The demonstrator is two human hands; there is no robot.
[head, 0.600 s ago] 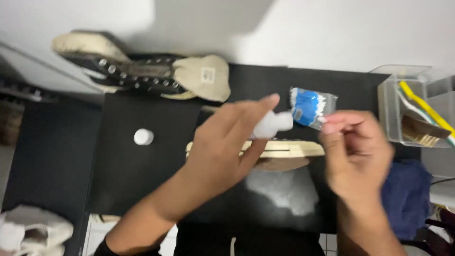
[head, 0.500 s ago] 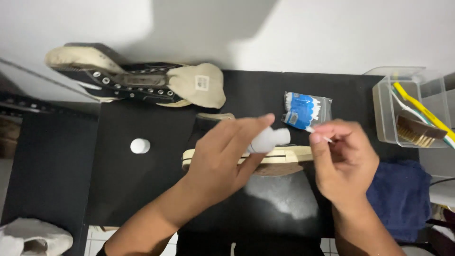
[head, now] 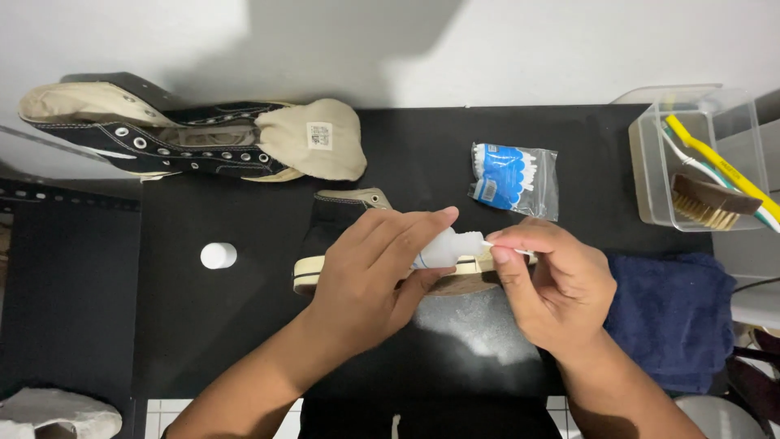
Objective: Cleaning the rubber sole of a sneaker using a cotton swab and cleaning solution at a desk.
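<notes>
Two hands now closer together than before, cotton swab tip brought to nozzle of small white bottle, bottle lying crosswise, nozzle pointing right, left hand fingers wrapped around it, right hand pinching swab, above sneaker on black table.

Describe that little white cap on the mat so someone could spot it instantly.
Start at the black mat and the black high-top sneaker lying along its far left edge. Nearer than it, alone on bare mat, sits the small round white cap, left of the left hand.
</notes>
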